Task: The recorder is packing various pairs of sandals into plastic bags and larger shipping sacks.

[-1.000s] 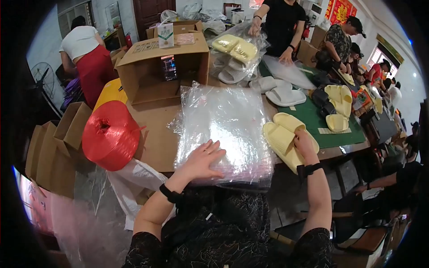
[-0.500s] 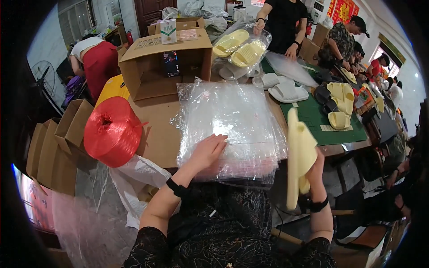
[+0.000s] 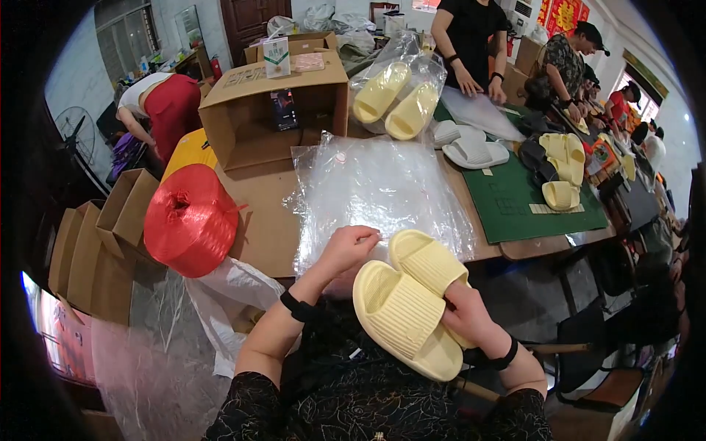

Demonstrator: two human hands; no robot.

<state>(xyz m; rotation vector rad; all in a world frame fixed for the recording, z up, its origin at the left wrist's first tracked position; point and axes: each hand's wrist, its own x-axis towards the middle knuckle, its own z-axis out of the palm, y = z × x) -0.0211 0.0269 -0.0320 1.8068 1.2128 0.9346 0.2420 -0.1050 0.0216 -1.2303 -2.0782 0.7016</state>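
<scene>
Two pale yellow foam slippers (image 3: pixel 413 303), soles up and pressed together side by side, sat in our right hand (image 3: pixel 465 317), whose fingers were clenched around their lower edge just off the near edge of the brown work table (image 3: pixel 259 220). Our left hand (image 3: pixel 346 248) lay at the near edge of the table, its fingertips pinching the near rim of a stack of clear plastic bags (image 3: pixel 379 189); it was grasping only that thin film. The slippers touched the bags' near edge, right beside the left hand.

From the head view we also saw a large red spool of plastic twine (image 3: pixel 190 219) at the table's left edge, well apart from the bags. Behind the bags, toward the far edge, stood an open brown cardboard box (image 3: pixel 273 103) lying on its side. Just right of it a clear bag holding another yellow pair of slippers (image 3: pixel 397 97) leaned upright. On the right half of the table a green cutting mat (image 3: pixel 515 200) carried white slippers (image 3: pixel 472 151) at its far corner and more yellow slippers (image 3: pixel 562 170) near its right edge. A person in a black shirt (image 3: pixel 471 37) stood at the far edge, hands on a flat clear bag.
</scene>
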